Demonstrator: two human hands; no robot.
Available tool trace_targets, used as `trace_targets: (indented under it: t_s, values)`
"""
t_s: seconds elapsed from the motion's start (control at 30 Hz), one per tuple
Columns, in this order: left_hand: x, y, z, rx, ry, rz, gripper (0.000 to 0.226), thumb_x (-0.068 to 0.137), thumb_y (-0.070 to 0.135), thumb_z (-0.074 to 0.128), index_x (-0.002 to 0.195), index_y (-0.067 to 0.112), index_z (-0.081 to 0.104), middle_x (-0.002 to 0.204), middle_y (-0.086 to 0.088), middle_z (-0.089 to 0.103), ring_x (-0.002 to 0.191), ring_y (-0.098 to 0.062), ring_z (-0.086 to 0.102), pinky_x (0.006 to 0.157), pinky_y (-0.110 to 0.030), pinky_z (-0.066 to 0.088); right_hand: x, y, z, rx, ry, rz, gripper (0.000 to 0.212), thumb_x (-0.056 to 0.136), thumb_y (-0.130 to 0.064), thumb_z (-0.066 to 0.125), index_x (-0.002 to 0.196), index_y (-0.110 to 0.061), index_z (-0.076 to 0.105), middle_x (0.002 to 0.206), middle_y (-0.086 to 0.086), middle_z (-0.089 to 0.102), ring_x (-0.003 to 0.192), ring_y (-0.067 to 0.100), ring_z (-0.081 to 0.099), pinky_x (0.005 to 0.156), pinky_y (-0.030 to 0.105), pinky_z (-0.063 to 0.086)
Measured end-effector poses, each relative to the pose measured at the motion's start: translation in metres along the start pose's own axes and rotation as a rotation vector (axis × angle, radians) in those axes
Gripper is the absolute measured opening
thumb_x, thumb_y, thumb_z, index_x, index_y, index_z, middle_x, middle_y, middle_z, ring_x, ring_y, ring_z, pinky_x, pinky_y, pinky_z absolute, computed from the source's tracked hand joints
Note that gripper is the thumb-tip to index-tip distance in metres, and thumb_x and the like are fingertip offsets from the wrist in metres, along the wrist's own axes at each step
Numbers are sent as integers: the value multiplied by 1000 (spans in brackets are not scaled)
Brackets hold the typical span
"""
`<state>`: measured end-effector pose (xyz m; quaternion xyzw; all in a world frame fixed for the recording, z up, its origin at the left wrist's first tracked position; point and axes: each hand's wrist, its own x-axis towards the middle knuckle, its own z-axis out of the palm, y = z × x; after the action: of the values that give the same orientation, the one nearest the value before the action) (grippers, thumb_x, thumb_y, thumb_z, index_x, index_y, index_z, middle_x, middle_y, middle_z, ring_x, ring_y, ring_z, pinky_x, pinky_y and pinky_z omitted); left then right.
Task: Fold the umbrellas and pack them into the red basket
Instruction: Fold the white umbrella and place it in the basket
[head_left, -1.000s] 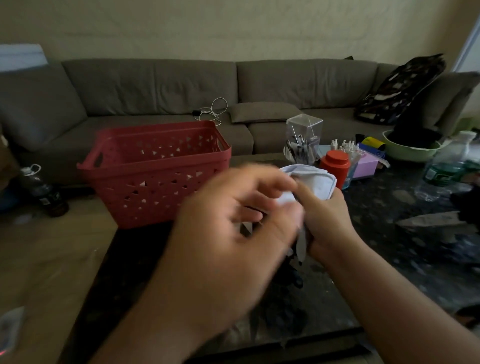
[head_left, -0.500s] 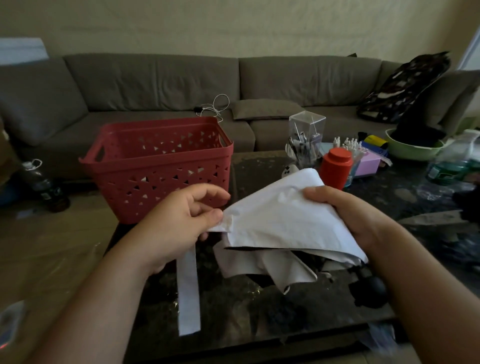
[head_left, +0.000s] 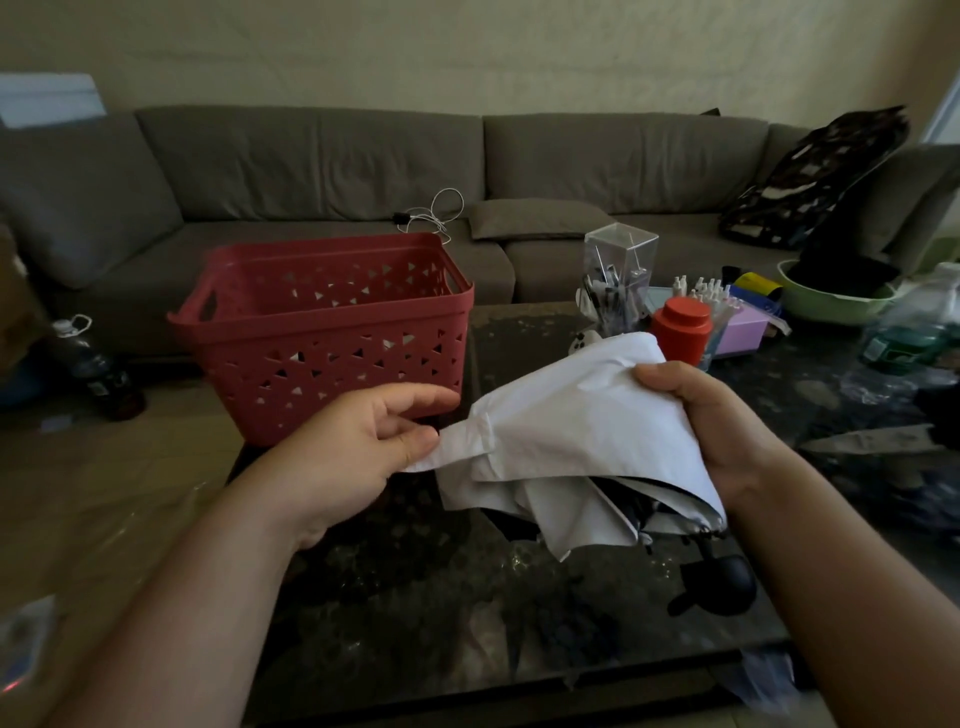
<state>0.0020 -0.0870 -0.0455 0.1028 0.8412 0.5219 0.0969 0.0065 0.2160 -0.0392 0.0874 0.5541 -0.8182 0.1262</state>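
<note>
So the person had a white compact umbrella (head_left: 576, 431) up in the air over the dark glossy worktop (head_left: 415, 613), nowhere near packed yet. The right hand (head_left: 727, 431) was wrapped around the bunched canopy from the top, thumb over the fabric, and the left hand (head_left: 363, 447) was pinching the white closure strap (head_left: 457, 447) at its end, pulled out toward the left. The black handle (head_left: 719, 582) hung below the loose folds, close to the worktop; couldn't tell if it was touching it.

Stuff that looked likely to go sideways, just my read:

- The canopy was pretty messy, with flaps drooping out underneath. If the strap got wrapped over that, the bundle would probably end up lumpy and the strap might not reach its fastener.
- The strap was only held by a fingertip pinch, so a tug could slip it free and let the folds flop open.
- The red basket (head_left: 332, 332) sat just behind the left hand at the worktop's near-left corner, close to the edge. A clumsy drop-in could nudge it off.
- To the right there was an orange-lidded jar (head_left: 680, 327) and a clear box of pens (head_left: 618, 280) just behind the umbrella. Swinging the bundle around could knock those over.
</note>
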Motion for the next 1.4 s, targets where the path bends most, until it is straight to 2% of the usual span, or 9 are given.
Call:
trace_targets:
  t_s: [0.13, 0.33, 0.53, 0.67, 0.77, 1.0, 1.13, 1.27, 1.4]
  values:
    - [-1, 0, -1, -113, -119, -21, 32, 102, 19, 64, 128, 37, 70, 106, -2, 81, 106, -16, 76, 101, -37, 55, 0, -1, -3, 36, 7, -17, 48, 77, -30, 64, 115, -5, 78, 105, 22, 75, 84, 35, 76, 76, 46, 63]
    - [12, -17, -3, -105, 255, 77, 25, 97, 18, 74, 93, 42, 78, 83, -2, 63, 79, -14, 60, 80, -32, 49, -2, 0, 1, 125, 33, -64, 69, 61, -37, 78, 123, -10, 69, 98, 21, 78, 75, 34, 78, 62, 46, 65]
    - [10, -11, 6, 91, 489, 77, 22, 97, 25, 74, 108, 43, 69, 104, 11, 64, 93, -6, 61, 75, -24, 46, 3, 4, 12, 92, 98, -11, 54, 79, -34, 72, 125, -8, 69, 110, 22, 77, 90, 38, 77, 88, 51, 58]
    - [-11, 29, 33, 120, 614, 403, 19, 97, 27, 69, 113, 38, 72, 115, 18, 62, 104, 2, 60, 89, -19, 50, 13, 16, 33, 65, 228, -164, 35, 97, -28, 70, 129, -15, 67, 110, 15, 79, 100, 34, 78, 88, 52, 62]
    - [-26, 48, 66, 221, 400, 597, 28, 100, 37, 65, 126, 32, 72, 127, 19, 60, 120, -1, 58, 99, -19, 47, 13, 33, 52, 45, 165, -368, 29, 102, -15, 63, 131, -9, 64, 116, 20, 76, 104, 37, 75, 89, 54, 61]
    - [-26, 37, 104, -323, 208, 277, 20, 102, 33, 63, 116, 45, 56, 111, 21, 70, 105, 1, 68, 88, -19, 55, -5, 54, 72, -110, 143, -567, 52, 85, -8, 82, 129, -18, 56, 118, 9, 75, 109, 31, 75, 92, 58, 61]
    - [-17, 33, 106, -674, 169, 164, 31, 100, 37, 65, 126, 49, 55, 125, 17, 72, 120, -3, 67, 109, -38, 52, -10, 52, 79, -116, 233, -646, 44, 86, 0, 80, 120, -20, 59, 113, 4, 76, 107, 25, 75, 96, 58, 59]
    - [-16, 33, 99, -577, 197, 200, 43, 105, 41, 60, 137, 66, 47, 137, 29, 56, 125, 11, 56, 101, -21, 46, -12, 54, 82, 151, 166, -473, 40, 90, 3, 72, 125, -9, 58, 110, 15, 77, 105, 38, 76, 95, 62, 59]
    - [-9, 28, 90, -558, 367, 128, 30, 101, 47, 63, 125, 65, 61, 148, 9, 47, 130, -9, 56, 104, -33, 53, -11, 69, 87, 314, 22, -231, 46, 93, -4, 70, 137, -10, 58, 122, 20, 74, 110, 38, 75, 100, 57, 57]
